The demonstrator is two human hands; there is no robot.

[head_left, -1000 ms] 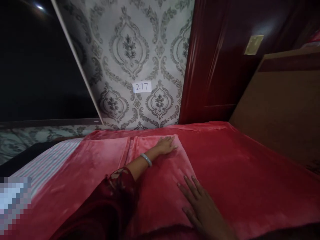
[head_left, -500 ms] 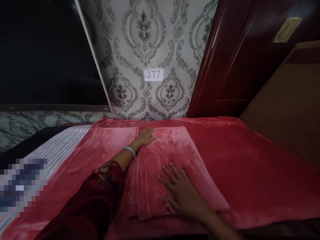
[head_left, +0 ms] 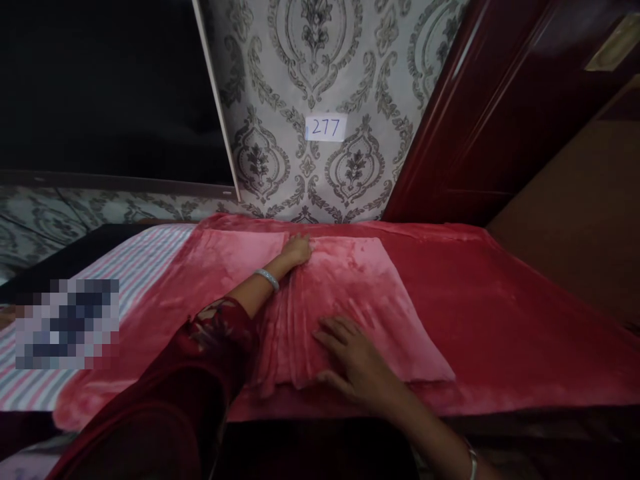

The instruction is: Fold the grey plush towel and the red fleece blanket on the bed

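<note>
you face a wall of grey damask wallpaper (head_left: 345, 67) with a small white label reading 277 (head_left: 325, 127); a dark window (head_left: 100, 87) takes the left of it and a glossy dark red door (head_left: 480, 120) the right, with a brown board (head_left: 575, 220) leaning further right. below runs the bed (head_left: 90, 293), its striped sheet showing at the left, and a red plush blanket (head_left: 500, 313) spread over most of it.

on that blanket lies the folded red cloth (head_left: 370, 300), a lighter pink slab whose long axis runs from your near edge away towards the wall. its left side is bunched into lengthwise pleats, and both hands sit on that pleated side, so the flat, free part of the cloth lies to the right of your fingers.

your left hand (head_left: 297, 251) is stretched to the far left corner of the cloth, fingers pressed together and flat on the fabric, a pale bangle (head_left: 267, 279) on the wrist and a dark red sleeve (head_left: 190, 380) behind. your right hand (head_left: 357, 363) is the nearer one, resting on the near left part, fingers slightly spread and curled down into the pile just short of the near edge. neither hand pinches anything.
</note>
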